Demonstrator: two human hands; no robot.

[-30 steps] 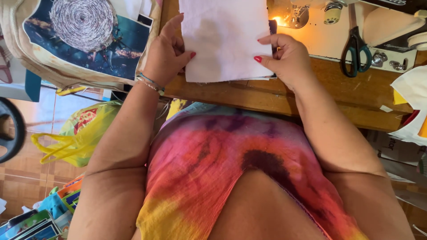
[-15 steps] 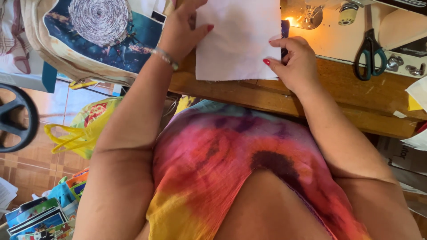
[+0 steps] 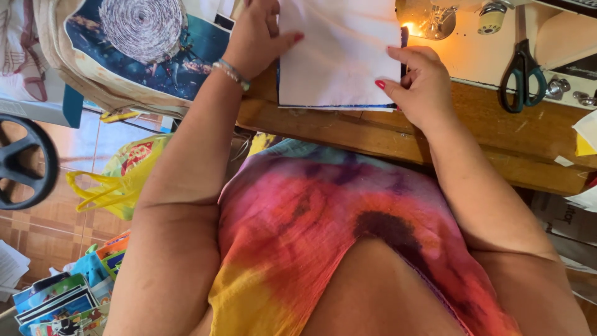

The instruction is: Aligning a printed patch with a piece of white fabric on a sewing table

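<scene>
While both forearms reach forward, the left hand (image 3: 255, 37) and right hand (image 3: 418, 84) pinch the white fabric piece (image 3: 339, 53) flat on the wooden table (image 3: 497, 134); the yellow bag (image 3: 118, 180) seemingly holds cloth.

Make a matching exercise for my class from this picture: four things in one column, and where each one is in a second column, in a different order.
Things:
1. white fabric piece
2. scissors
3. yellow plastic bag
4. bracelet

Places:
A. on the floor beside the table
B. around the left wrist
C. held flat between left hand and right hand
D. lying on the wooden table, right of the hands

Pairs: 1-C, 2-D, 3-A, 4-B
</scene>
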